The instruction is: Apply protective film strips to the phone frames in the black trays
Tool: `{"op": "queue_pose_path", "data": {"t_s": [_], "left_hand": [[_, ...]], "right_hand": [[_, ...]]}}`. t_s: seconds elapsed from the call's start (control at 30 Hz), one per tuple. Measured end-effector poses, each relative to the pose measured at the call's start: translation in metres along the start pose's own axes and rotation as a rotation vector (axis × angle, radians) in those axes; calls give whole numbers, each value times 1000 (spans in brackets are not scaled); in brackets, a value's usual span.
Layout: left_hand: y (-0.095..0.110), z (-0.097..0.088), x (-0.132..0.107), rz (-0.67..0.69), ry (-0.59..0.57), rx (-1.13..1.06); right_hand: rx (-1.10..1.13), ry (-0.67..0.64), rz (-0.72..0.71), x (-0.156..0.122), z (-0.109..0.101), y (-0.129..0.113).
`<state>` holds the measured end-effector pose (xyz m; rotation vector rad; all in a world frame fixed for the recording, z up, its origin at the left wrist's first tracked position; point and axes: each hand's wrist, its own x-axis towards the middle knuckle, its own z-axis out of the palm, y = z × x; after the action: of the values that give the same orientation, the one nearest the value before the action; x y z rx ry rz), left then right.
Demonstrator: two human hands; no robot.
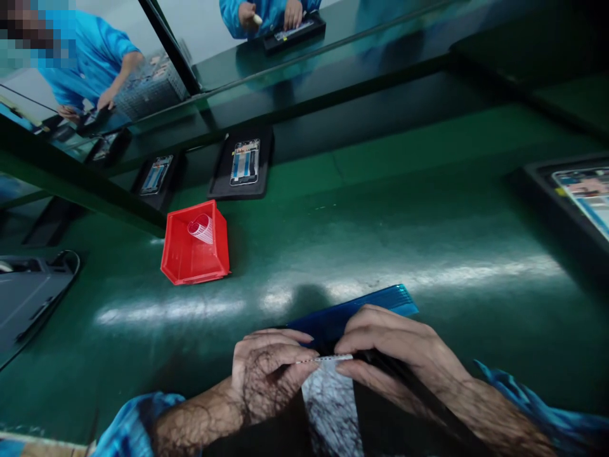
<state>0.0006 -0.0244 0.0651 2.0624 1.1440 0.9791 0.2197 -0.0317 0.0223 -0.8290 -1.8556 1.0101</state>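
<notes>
1. Our left hand and our right hand are close together low in the view, almost meeting at the fingertips. Each is clamped on one end of a thin white strip, pinched between fingers and thumb.
2. The strip lies level in the air between our hands, just above a blue plastic sheet, which runs under both hands and sticks out past the right one. We cannot tell whether the strip touches it.
3. A dark object lies under our wrists, with a pale patch beside it. We cannot tell what it is.
4. Blue sleeves cover both our forearms near the bottom edge.
5. The green worktop spreads out beyond our hands, with bright streaks of light across it.
6. A red plastic bin stands ahead and to the left, well apart from our hands, and a curled white perforated strip leans inside it.
7. Beyond the bin, two black trays hold phone frames. Another black tray sits at the right edge, and a grey casing sits at the left.
8. Across a dark partition, a person in blue stands, and another pair of hands works over a black tray.
</notes>
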Motion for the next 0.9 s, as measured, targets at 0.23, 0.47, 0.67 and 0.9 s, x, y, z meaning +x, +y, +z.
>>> {"op": "queue_pose_path", "data": {"t_s": [0.23,0.47,0.67,0.9], "left_hand": [[-2,2,-3,-31,-27,22],[-5,1,-8,13,-48,-12],[-2,-4,-6,59,-98,-32],[-3,-3,-15,44,-147,-25]], "right_hand": [[63,50,-33,5,2,-2],[61,42,-19,4,3,-3],[7,9,-59,3,4,-4],[-3,0,-98,9,4,-10]]}}
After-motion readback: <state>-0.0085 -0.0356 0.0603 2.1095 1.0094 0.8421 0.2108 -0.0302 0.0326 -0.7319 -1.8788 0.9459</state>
